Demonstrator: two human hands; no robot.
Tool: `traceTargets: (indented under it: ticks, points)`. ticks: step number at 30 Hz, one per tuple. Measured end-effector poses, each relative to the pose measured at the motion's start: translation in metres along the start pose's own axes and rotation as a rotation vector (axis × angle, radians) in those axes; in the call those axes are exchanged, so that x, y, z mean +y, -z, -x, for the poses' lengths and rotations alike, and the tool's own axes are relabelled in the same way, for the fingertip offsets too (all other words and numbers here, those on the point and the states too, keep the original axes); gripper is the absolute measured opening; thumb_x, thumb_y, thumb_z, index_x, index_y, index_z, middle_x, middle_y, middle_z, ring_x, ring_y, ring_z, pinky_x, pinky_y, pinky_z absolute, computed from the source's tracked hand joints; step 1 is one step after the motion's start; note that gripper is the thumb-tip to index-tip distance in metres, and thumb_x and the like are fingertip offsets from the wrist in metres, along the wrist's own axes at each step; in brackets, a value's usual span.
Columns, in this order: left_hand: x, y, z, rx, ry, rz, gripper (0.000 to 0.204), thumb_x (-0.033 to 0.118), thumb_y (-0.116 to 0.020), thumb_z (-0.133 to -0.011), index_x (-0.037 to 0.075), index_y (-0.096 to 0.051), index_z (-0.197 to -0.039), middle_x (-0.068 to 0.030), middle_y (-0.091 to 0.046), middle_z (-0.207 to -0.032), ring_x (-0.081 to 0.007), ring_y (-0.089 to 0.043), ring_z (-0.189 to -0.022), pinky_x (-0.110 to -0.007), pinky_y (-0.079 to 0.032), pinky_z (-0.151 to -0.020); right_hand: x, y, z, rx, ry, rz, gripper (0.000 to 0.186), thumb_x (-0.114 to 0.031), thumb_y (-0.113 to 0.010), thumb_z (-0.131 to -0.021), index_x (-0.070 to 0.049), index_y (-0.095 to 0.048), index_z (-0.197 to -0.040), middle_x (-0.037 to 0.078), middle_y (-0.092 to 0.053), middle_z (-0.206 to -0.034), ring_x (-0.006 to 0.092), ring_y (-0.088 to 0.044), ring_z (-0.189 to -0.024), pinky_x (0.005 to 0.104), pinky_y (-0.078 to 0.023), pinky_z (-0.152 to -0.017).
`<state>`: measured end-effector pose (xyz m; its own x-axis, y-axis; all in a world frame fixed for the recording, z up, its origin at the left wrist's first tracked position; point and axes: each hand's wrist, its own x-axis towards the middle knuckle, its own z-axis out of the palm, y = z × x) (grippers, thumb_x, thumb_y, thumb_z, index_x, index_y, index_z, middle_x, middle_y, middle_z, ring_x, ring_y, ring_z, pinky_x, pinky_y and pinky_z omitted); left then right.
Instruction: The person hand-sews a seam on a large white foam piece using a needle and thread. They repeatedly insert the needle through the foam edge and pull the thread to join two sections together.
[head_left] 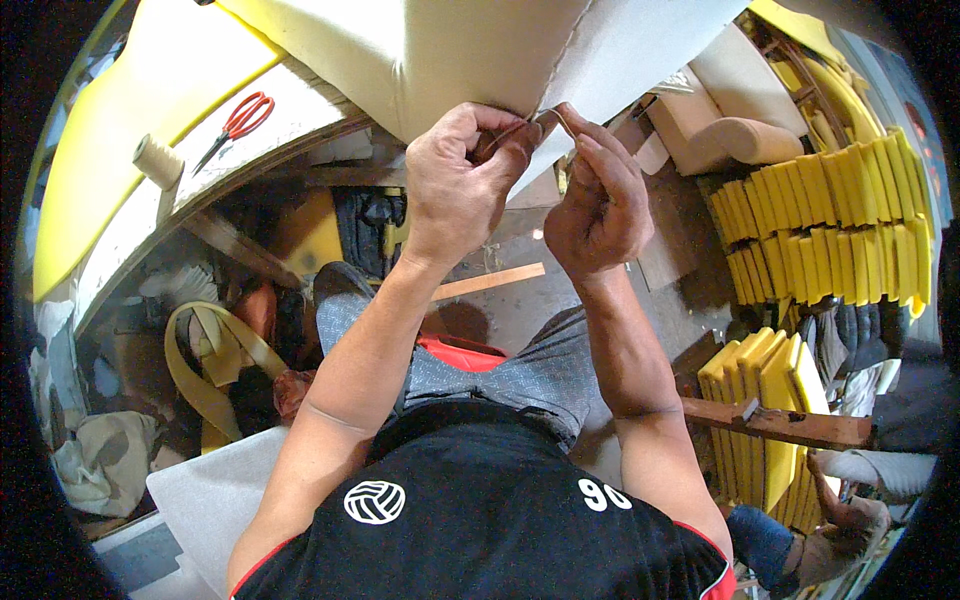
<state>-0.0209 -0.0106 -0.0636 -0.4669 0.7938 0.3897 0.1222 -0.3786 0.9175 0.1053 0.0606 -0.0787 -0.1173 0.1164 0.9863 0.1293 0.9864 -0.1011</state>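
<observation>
A pale, fabric-covered cushion piece with a seam running down it fills the top middle, its lower corner at my fingers. My left hand is closed, thumb and forefinger pinched at that corner on a thin thread. Just to its right, my right hand is also closed, fingertips pinching the thread, which bows in a small curve between the hands. Whether a needle is in the fingers is too small to tell. Red-handled scissors and a thread spool lie on the table at left.
A yellow foam sheet covers part of the curved table. Stacked yellow foam pieces and upright foam slabs stand at right, below beige upholstered parts. A wooden strip lies on the floor. Another person's arm shows at lower right.
</observation>
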Motion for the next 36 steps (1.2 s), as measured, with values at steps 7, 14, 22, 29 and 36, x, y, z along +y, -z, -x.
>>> traceTargets:
  ticks: [7,14,22,29,36]
  points:
    - [-0.003,-0.003,-0.001,0.029,-0.051,0.083,0.016,0.011,-0.077,-0.092,-0.004,-0.070,-0.095,0.0016,-0.065,-0.070,-0.0016,-0.054,-0.061,-0.020,-0.041,-0.051,0.002,-0.001,-0.001,0.002,0.022,0.005,0.020,0.004,-0.066,-0.095,-0.001,-0.060,-0.113,0.025,-0.073,-0.111,0.0350,-0.075,-0.101,0.0370,-0.061,-0.081]
    - [-0.004,-0.004,-0.001,0.026,-0.043,0.093,0.016,0.010,-0.077,-0.092,-0.004,-0.070,-0.095,0.0009,-0.066,-0.071,-0.0021,-0.056,-0.063,-0.020,-0.044,-0.053,0.002,-0.001,-0.001,-0.001,0.035,0.021,0.020,0.004,-0.066,-0.094,0.000,-0.061,-0.113,0.025,-0.073,-0.112,0.0349,-0.075,-0.101,0.0375,-0.061,-0.082]
    - [-0.006,-0.005,-0.002,0.026,-0.074,0.122,0.015,0.008,-0.076,-0.093,-0.005,-0.068,-0.096,0.0007,-0.066,-0.073,-0.0021,-0.055,-0.063,-0.020,-0.042,-0.052,-0.004,0.001,-0.009,-0.049,-0.005,0.087,0.010,0.000,-0.065,-0.096,-0.001,-0.065,-0.106,0.021,-0.075,-0.108,0.0299,-0.076,-0.097,0.0345,-0.061,-0.079]
    - [-0.012,-0.006,-0.001,0.015,-0.070,0.192,0.014,0.008,-0.075,-0.094,-0.004,-0.069,-0.096,0.0024,-0.064,-0.072,-0.0017,-0.052,-0.062,-0.019,-0.039,-0.052,-0.013,0.017,-0.035,-0.184,-0.071,0.178,0.009,-0.003,-0.064,-0.098,-0.004,-0.070,-0.106,0.010,-0.078,-0.101,0.0216,-0.076,-0.088,0.0300,-0.059,-0.073]
    - [-0.019,-0.009,0.001,0.025,-0.108,0.297,0.009,0.006,-0.073,-0.095,-0.002,-0.069,-0.097,0.0032,-0.062,-0.072,-0.0018,-0.049,-0.061,-0.020,-0.036,-0.052,-0.008,0.032,-0.060,-0.385,-0.082,0.117,0.009,-0.004,-0.066,-0.097,-0.004,-0.071,-0.105,0.009,-0.078,-0.098,0.0206,-0.076,-0.086,0.0298,-0.058,-0.074]
